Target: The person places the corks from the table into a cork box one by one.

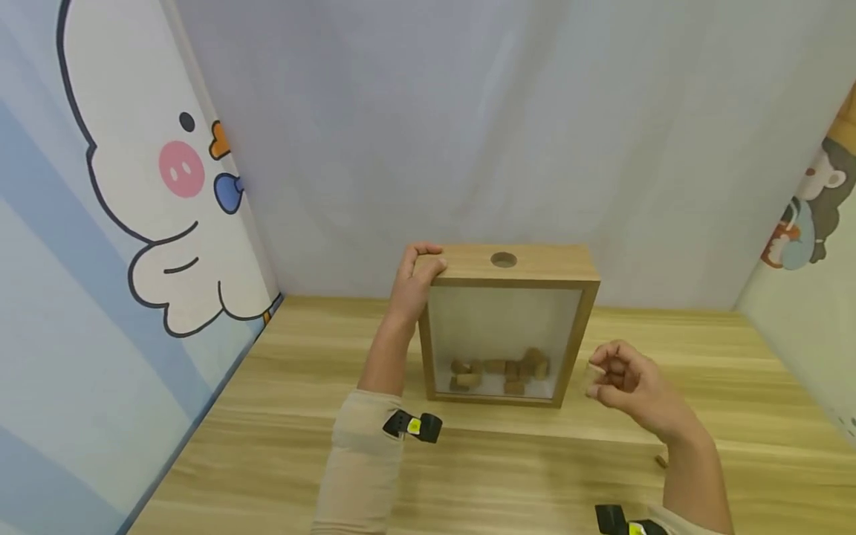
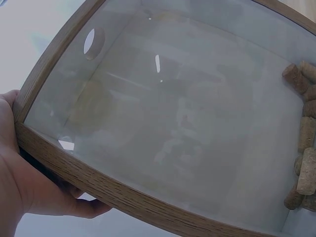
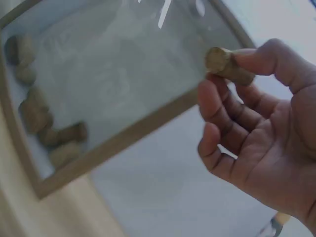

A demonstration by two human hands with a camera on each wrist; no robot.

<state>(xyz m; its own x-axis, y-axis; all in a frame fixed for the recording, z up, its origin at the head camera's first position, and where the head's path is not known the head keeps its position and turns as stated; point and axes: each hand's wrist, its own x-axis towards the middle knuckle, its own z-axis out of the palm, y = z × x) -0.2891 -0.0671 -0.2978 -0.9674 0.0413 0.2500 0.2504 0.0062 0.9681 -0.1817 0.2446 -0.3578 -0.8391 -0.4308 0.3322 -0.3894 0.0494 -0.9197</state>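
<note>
A shallow wooden box (image 1: 543, 261) with a clear front stands upright on the table, a round hole (image 1: 504, 259) in its top. Several corks (image 1: 515, 370) lie at the bottom inside it; the left wrist view shows these corks (image 2: 307, 170) too. My left hand (image 1: 417, 281) grips the box at its upper left corner, thumb over the top. To the right of the box, apart from it, my right hand (image 1: 635, 383) pinches a cork (image 3: 234, 68) between thumb and fingers. The right wrist view shows its round end.
Another cork (image 1: 661, 461) lies on the wood-grain table (image 1: 281, 416), close to my right wrist. Behind the box hangs a pale curtain (image 1: 401, 134). A printed cartoon panel (image 1: 154, 245) stands on the left, and another printed panel (image 1: 802, 297) on the right.
</note>
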